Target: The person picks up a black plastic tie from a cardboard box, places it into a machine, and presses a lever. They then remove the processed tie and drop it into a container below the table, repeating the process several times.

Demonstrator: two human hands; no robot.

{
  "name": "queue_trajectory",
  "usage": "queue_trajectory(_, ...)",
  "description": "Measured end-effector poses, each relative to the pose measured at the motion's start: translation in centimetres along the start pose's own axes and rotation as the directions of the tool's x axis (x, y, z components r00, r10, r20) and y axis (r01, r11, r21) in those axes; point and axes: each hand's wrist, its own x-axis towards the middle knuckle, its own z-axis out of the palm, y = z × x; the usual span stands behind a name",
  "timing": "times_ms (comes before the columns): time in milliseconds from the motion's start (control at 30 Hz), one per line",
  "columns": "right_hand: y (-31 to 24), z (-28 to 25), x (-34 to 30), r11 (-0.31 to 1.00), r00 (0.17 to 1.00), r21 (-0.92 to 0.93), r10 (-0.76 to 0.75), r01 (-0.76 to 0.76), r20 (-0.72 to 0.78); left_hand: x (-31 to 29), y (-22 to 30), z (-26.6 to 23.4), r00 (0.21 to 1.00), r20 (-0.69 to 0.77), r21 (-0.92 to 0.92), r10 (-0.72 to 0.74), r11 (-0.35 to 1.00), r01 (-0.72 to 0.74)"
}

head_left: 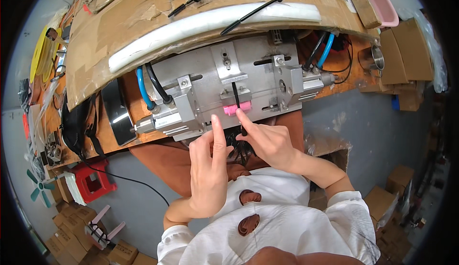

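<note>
A slim black mascara wand lies across a pink block at the front of a metal fixture. Its far end reaches toward the steel bracket. The near end runs down between the index finger and thumb of my right hand, which is closed on it. Left of the wand, my left hand has its index finger stretched up and its thumb out; I see nothing held in it. Below both hands, several black wands lie bunched over my lap, partly hidden by my fingers.
Air cylinders flank the fixture at left and right, with blue and black hoses. Behind it, a cardboard sheet bears a white foam strip and loose wands. A dark phone-like slab lies left; a metal cup stands right.
</note>
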Motion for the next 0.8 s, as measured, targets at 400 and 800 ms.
queue_trajectory(400,2.8,-10.6,10.7,0.862,0.921,-0.424,-0.365,0.278,-0.137,20.9,-6.3,-7.0,0.778,-0.200,0.326,0.596,0.789,-0.520)
queue_trajectory(800,8.2,-8.8,25.1,0.860,0.883,-0.233,-0.399,0.454,0.248,21.4,-12.1,-12.0,0.908,0.325,0.027,0.264,0.957,-0.287)
